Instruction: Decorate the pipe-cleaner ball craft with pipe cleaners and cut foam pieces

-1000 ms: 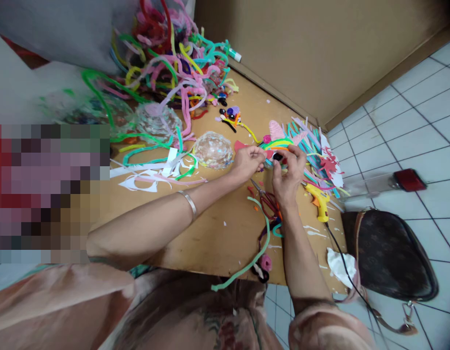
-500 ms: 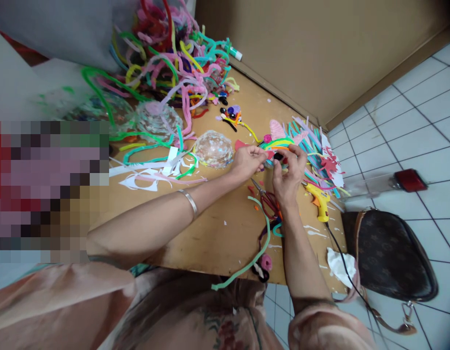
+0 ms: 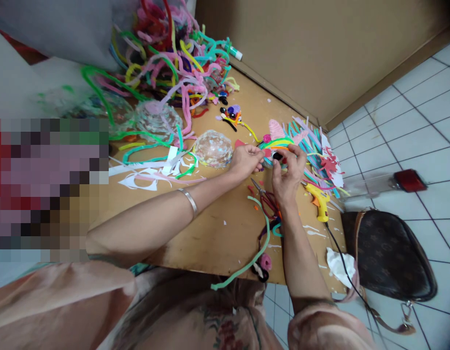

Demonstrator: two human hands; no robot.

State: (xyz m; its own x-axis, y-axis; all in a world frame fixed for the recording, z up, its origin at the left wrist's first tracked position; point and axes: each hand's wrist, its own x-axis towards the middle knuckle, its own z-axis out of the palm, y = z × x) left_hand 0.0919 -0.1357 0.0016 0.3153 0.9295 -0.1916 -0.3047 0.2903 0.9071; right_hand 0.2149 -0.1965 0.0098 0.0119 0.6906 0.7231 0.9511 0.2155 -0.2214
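Note:
A pipe-cleaner craft figure (image 3: 279, 141) lies near the table's far right side, with green, yellow and orange bands, pink pointed pieces on top and a black round spot. My right hand (image 3: 288, 170) curls around its near side, thumb and fingers gripping it beside the black spot. At the figure's left, my left hand (image 3: 248, 160) is closed in a pinch at the edge of a small red piece (image 3: 267, 152). Another red piece (image 3: 239, 143) shows behind my left hand. Below the hands lie red-handled scissors (image 3: 268, 201).
A yellow glue gun (image 3: 320, 201) with a black cord lies at right, near a brown handbag (image 3: 390, 255). A clear dome (image 3: 213, 148) sits left of my hands. Tangled pipe cleaners (image 3: 173, 63) are heaped at the back left. A pale green pipe cleaner (image 3: 263, 248) crosses the front.
My left fingertips have drawn slightly left, and more of the small red piece shows against the figure. My right hand has stayed almost in place.

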